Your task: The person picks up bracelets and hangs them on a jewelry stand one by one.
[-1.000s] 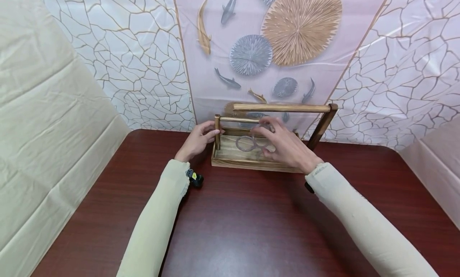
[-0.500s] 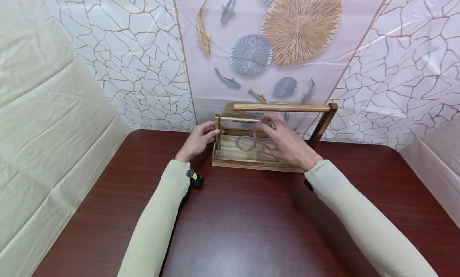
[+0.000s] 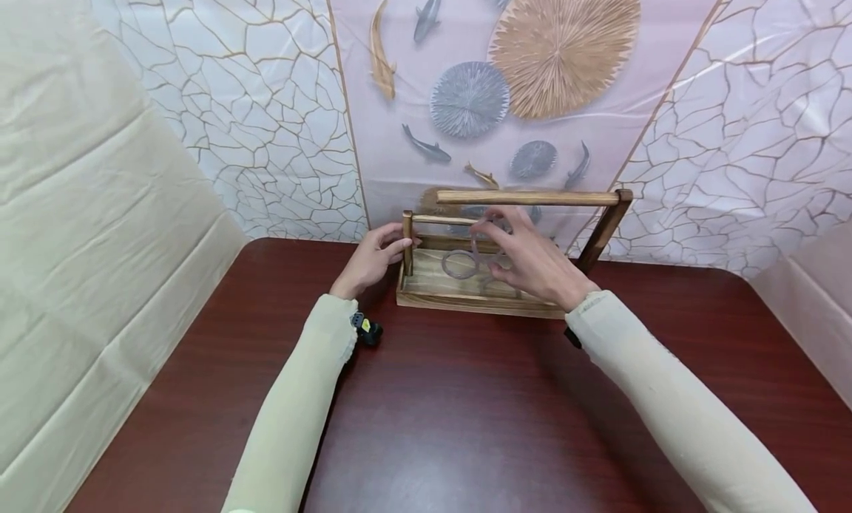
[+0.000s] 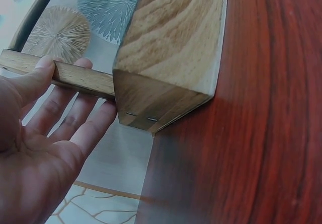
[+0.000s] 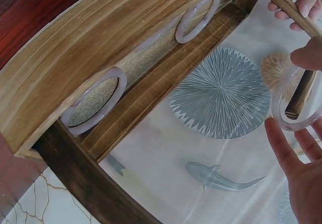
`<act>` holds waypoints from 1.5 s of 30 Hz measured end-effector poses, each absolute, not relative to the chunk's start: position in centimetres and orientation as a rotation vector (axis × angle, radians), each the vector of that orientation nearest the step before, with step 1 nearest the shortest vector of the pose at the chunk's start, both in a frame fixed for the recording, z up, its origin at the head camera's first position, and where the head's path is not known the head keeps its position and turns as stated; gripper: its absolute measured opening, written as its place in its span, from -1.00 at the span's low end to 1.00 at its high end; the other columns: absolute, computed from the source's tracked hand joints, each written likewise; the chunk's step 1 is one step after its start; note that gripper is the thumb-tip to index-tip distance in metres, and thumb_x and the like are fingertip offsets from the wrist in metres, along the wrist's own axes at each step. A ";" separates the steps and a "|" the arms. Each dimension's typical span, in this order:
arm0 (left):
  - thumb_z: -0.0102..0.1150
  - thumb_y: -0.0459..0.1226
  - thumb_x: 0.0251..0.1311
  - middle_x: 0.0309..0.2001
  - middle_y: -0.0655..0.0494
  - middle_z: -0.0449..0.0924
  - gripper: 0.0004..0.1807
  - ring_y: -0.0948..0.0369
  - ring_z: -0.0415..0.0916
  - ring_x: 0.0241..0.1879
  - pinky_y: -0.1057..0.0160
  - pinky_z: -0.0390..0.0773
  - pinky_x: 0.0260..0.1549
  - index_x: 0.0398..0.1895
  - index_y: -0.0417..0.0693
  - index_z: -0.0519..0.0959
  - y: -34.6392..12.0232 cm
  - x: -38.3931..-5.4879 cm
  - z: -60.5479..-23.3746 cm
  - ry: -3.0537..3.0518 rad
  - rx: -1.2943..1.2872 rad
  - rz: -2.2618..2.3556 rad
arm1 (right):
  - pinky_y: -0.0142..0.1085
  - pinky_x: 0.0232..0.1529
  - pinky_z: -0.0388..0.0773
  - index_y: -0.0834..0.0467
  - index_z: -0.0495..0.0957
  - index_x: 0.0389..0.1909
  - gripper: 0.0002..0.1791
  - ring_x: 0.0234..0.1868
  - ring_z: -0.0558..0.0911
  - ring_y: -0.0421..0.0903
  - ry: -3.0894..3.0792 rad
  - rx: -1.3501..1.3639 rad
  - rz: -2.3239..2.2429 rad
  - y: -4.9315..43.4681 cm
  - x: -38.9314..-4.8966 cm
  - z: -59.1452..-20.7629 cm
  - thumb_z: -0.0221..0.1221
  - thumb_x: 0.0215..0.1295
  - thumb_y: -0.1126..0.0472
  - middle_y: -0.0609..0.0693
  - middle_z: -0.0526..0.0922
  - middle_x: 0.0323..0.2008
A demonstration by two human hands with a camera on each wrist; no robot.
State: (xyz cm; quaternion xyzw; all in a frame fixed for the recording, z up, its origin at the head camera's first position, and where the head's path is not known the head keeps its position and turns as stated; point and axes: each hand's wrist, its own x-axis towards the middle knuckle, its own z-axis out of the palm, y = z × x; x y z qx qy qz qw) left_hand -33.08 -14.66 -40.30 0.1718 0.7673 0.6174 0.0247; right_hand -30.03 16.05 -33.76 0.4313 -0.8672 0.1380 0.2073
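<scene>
My right hand (image 3: 532, 263) pinches a pale translucent bangle (image 5: 276, 103) between thumb and fingers, above the tray of a wooden bangle stand (image 3: 459, 303). In the right wrist view, the dark end of the stand's lower bar (image 5: 298, 100) shows through the ring's opening. Two similar bangles lie in the tray: one near the dark upright (image 5: 118, 90), one farther along (image 5: 182, 30). My left hand (image 3: 367, 262) grips the stand's short left post (image 4: 83, 78), thumb on one side and fingers on the other. The right hand hides the lower bar's free end in the head view.
The stand's taller bar (image 3: 526, 197) runs above the right hand from a post (image 3: 604, 232) at the right. A patterned cloth (image 3: 469, 99) hangs right behind the stand. The dark red table (image 3: 426, 395) stretches in front.
The bangle in my right hand has turned more edge-on, and the hand has shifted slightly. The left hand keeps its hold on the post. The head view has shifted a little.
</scene>
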 end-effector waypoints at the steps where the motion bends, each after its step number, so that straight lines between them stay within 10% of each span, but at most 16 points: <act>1: 0.03 -0.21 0.53 0.21 -0.22 0.62 -0.59 0.01 0.51 0.33 -0.12 0.45 0.36 0.32 -0.21 0.49 -14.6 -33.2 -40.3 2.371 0.536 1.911 | -0.11 -0.11 0.66 0.03 0.51 0.25 -0.38 0.35 0.33 0.14 -2.413 1.197 0.378 16.1 -30.1 -33.7 0.34 0.13 0.39 0.19 0.37 0.33; 45: 0.03 -0.26 0.51 0.21 -0.29 0.60 -0.62 -0.02 0.52 0.32 -0.07 0.47 0.34 0.26 -0.26 0.51 -14.3 -33.2 -40.3 2.354 0.514 1.931 | -0.08 -0.04 0.67 0.01 0.46 0.31 -0.30 0.31 0.41 0.17 -2.384 1.160 0.340 14.5 -31.4 -34.3 0.40 0.12 0.38 0.21 0.43 0.29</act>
